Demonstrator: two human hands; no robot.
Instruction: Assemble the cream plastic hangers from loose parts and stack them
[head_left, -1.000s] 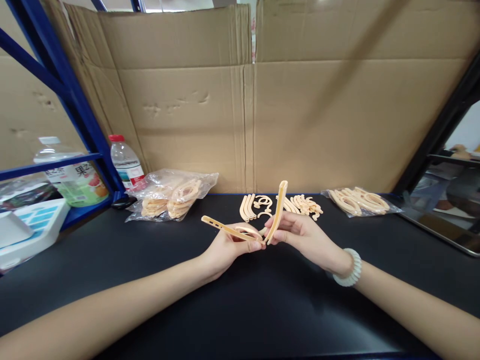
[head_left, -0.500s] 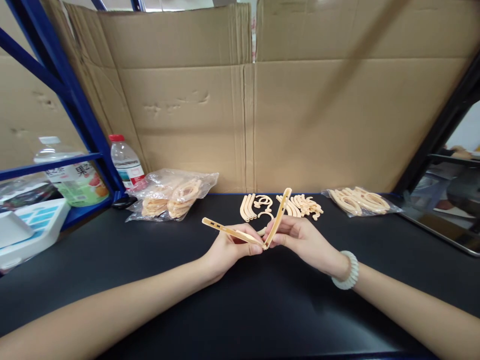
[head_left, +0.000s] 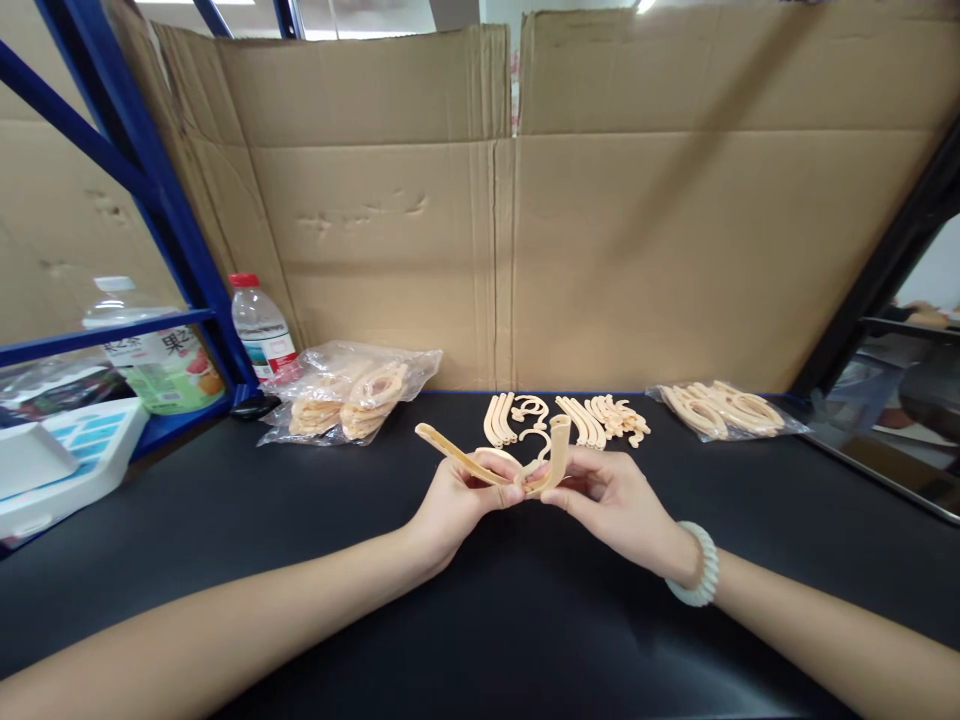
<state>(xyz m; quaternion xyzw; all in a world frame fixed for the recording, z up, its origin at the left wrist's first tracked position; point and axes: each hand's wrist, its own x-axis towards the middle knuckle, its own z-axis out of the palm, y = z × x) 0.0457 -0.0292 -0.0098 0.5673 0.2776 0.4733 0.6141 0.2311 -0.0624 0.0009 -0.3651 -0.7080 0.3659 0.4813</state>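
Observation:
Both hands meet above the middle of the black table, pinching a beige plastic folding hanger (head_left: pixel 556 458) whose two arms spread in a V. My left hand (head_left: pixel 461 505) grips the left hanger arm (head_left: pixel 454 452) near the joint, thumb on top. Fingers of my right hand (head_left: pixel 611 490) close around the right arm, which points upward. The fingertips partly cover the joint. Just beyond them lie loose hanger arms (head_left: pixel 498 420), curved hooks (head_left: pixel 531 408), more arms (head_left: pixel 581 422) and a heap of small beige pieces (head_left: pixel 619 416).
A clear bag of beige parts (head_left: pixel 352 395) lies at the back left, another bag (head_left: pixel 724 410) at the back right. A red-capped bottle (head_left: pixel 262 330) stands by the blue rack (head_left: pixel 161 225). Cardboard (head_left: pixel 390 250) walls the back. A white-and-blue tray (head_left: pixel 75 460) sits left.
The hanger has been tilted, so its arms now show more of their outer faces and the right arm stands more upright. Both hands keep their grip; the camera view has shifted slightly.

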